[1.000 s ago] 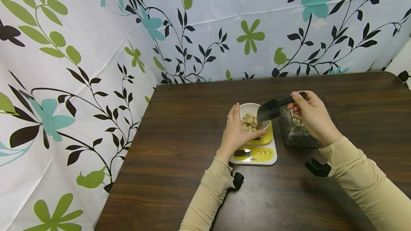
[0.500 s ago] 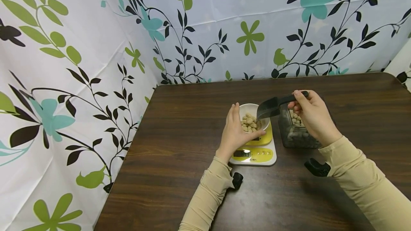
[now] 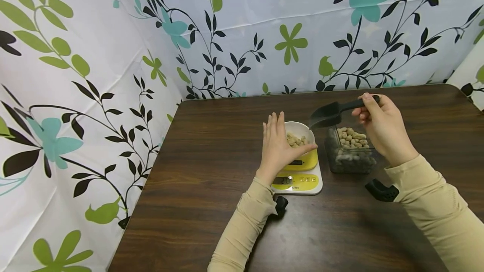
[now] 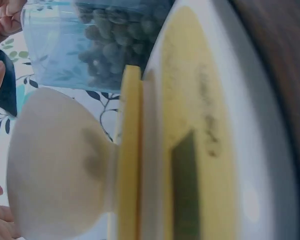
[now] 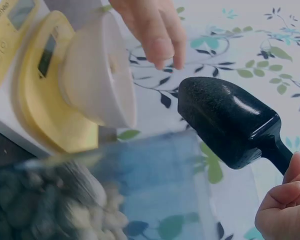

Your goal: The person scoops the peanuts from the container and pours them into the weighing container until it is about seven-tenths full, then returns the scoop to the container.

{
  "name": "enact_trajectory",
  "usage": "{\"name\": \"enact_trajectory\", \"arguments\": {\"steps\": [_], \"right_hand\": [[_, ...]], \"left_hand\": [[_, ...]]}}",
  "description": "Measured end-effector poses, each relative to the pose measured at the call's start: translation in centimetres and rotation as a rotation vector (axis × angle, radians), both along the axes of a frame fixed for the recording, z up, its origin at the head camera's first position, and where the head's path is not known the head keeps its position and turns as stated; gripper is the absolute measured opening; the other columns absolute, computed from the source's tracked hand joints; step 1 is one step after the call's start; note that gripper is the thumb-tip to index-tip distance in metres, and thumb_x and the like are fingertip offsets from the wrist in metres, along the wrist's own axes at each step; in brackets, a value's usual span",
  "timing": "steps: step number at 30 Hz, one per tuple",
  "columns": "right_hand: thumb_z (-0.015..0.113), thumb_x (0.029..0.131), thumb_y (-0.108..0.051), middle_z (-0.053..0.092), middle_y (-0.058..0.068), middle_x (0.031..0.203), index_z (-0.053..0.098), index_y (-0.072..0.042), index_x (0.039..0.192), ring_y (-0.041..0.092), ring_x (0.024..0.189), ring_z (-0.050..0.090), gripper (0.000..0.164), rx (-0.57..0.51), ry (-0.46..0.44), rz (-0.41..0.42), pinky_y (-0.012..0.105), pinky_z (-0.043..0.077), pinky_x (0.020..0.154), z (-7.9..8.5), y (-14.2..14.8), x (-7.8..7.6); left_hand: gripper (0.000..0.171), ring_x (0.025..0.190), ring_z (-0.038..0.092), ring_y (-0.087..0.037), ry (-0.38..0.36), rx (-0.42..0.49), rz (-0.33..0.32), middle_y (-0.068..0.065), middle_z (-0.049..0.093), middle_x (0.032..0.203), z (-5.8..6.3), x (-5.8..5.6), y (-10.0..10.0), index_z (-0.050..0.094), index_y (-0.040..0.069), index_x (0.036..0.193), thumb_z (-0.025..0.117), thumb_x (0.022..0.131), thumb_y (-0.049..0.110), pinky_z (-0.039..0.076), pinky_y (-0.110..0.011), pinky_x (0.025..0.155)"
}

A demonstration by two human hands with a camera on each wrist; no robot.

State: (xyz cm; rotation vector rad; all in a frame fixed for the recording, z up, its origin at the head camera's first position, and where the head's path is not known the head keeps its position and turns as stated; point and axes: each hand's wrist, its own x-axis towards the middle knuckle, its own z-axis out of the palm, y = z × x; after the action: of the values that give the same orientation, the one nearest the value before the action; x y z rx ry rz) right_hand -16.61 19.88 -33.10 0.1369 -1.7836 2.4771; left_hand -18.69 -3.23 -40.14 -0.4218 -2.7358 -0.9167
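Note:
My right hand (image 3: 387,127) grips the handle of a black scoop (image 3: 326,116), raised up and right of a white bowl (image 3: 298,126). Pale peanuts (image 3: 296,140) lie inside this bowl, which stands on a yellow and white kitchen scale (image 3: 306,182). Around the bowl's near left side my left hand (image 3: 277,150) is spread, fingers straight and thumb stretched out. The right wrist view shows those fingertips apart from the rim, and the scoop (image 5: 227,120) tilted with its back to the camera. Right of the scale, a clear container (image 3: 349,163) holds more peanuts (image 3: 352,138).
Everything stands on a dark wooden table (image 3: 200,179). A patterned curtain (image 3: 242,24) hangs behind it and along its left side. Black wrist devices jut from beneath both sleeves, the right one (image 3: 382,190) just in front of the container.
My right hand has lifted the scoop up and to the right, away from the bowl. My left fingers have straightened and come off the bowl. The head view has shifted slightly.

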Motion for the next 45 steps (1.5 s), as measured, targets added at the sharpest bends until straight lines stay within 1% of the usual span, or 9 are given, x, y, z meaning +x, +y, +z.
{"name": "enact_trajectory", "arguments": {"steps": [4,12,22,25,32,36,39,42,45], "right_hand": [[0.054,0.092,-0.030,0.053,0.000,0.086,0.041,-0.009,0.112,0.010,0.078,0.043,0.032,-0.016,0.033,-0.042,0.018,0.037,0.067,0.6,0.9,0.1],[0.058,0.090,-0.028,0.053,0.001,0.084,0.043,-0.006,0.111,0.010,0.075,0.046,0.033,-0.103,0.067,-0.094,0.018,0.036,0.065,0.9,2.7,0.1],[0.062,0.089,-0.022,0.055,0.003,0.074,0.049,-0.003,0.102,0.010,0.066,0.049,0.026,-0.149,0.120,-0.228,0.019,0.033,0.057,1.0,4.5,0.1],[0.060,0.090,-0.022,0.054,0.001,0.073,0.051,-0.005,0.099,0.009,0.065,0.050,0.022,-0.060,0.113,-0.264,0.017,0.035,0.056,0.8,4.5,0.2],[0.055,0.093,-0.028,0.055,-0.008,0.072,0.052,-0.016,0.099,0.005,0.067,0.048,0.013,0.282,0.043,-0.356,0.012,0.040,0.060,0.1,4.7,0.3],[0.050,0.095,-0.033,0.054,-0.021,0.065,0.050,-0.031,0.097,0.001,0.066,0.047,0.003,0.587,0.001,-0.413,0.013,0.037,0.059,-0.1,4.8,0.5],[0.048,0.096,-0.036,0.051,-0.027,0.063,0.047,-0.039,0.095,0.001,0.059,0.042,0.003,0.805,0.034,-0.451,0.019,0.032,0.053,-0.4,4.7,0.7],[0.049,0.095,-0.038,0.048,-0.028,0.063,0.045,-0.043,0.093,0.003,0.055,0.038,0.006,0.906,0.088,-0.468,0.024,0.028,0.050,-0.6,4.6,0.8],[0.049,0.095,-0.040,0.048,-0.028,0.063,0.046,-0.043,0.094,0.001,0.057,0.040,0.005,0.953,0.113,-0.465,0.024,0.029,0.052,-0.7,4.5,0.7]], "left_hand": [[0.117,0.147,0.009,-0.025,-0.009,0.019,0.006,-0.010,0.014,0.157,0.8,-0.1,0.5,0.009,0.019,0.152,0.070,0.064,0.069,0.012,-0.045,0.118],[0.115,0.148,0.003,-0.022,-0.080,0.029,-0.082,-0.006,0.004,0.159,2.5,0.2,2.2,0.003,0.023,0.152,0.068,0.067,0.068,0.012,-0.043,0.119],[0.112,0.147,0.008,-0.021,-0.105,0.038,-0.176,0.001,-0.002,0.159,3.4,0.9,5.1,-0.004,0.031,0.150,0.065,0.070,0.068,0.029,-0.046,0.113],[0.111,0.147,0.011,-0.021,-0.109,0.017,-0.194,0.001,-0.002,0.159,3.5,1.1,6.0,-0.004,0.030,0.150,0.063,0.071,0.069,0.032,-0.044,0.111],[0.107,0.146,0.015,-0.021,-0.141,-0.014,-0.231,0.001,-0.002,0.159,3.1,1.5,7.5,-0.008,0.031,0.149,0.059,0.075,0.070,0.037,-0.042,0.108],[0.104,0.146,0.015,-0.021,-0.163,-0.023,-0.252,-0.001,-0.001,0.159,2.7,1.7,8.1,-0.006,0.029,0.150,0.057,0.077,0.069,0.037,-0.041,0.108],[0.102,0.146,0.015,-0.021,-0.182,-0.025,-0.263,-0.003,0.000,0.159,2.3,1.9,8.4,-0.004,0.027,0.150,0.056,0.079,0.067,0.035,-0.039,0.110],[0.100,0.146,0.015,-0.021,-0.188,-0.025,-0.270,-0.005,0.000,0.159,2.0,1.9,8.7,-0.004,0.025,0.150,0.054,0.081,0.066,0.032,-0.038,0.112],[0.098,0.146,0.015,-0.021,-0.183,-0.029,-0.272,-0.006,0.000,0.159,1.8,1.8,9.0,-0.004,0.023,0.150,0.052,0.082,0.066,0.030,-0.037,0.113]]}}
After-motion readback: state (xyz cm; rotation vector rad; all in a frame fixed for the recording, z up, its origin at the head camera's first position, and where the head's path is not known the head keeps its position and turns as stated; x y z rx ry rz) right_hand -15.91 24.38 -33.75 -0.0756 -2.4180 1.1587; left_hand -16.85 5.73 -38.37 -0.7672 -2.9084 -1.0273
